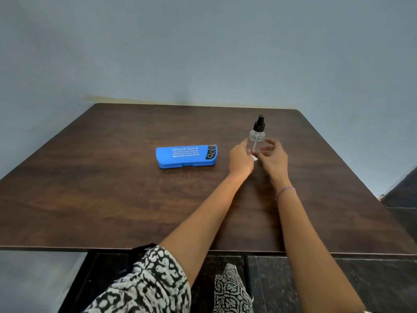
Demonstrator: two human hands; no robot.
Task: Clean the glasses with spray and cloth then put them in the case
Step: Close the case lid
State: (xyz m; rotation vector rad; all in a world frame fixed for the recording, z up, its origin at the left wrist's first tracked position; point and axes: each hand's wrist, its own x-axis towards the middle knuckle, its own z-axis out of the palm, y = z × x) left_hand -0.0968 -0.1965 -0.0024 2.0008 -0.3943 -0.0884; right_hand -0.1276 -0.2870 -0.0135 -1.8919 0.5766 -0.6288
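Two hands meet at the clear spray bottle [256,141], which stands on the tabletop [112,199] to the right of the shut blue case [186,155]. Fingers of the left hand [241,157] curl round its lower part. Fingers of the right hand [274,157] are loosely spread just beside it; I cannot tell if they touch.

Patterned black-white sleeve [155,279] far behind left hand [240,158] fingers [242,144]; thin red-white bracelet [286,190] just behind right hand [274,158].
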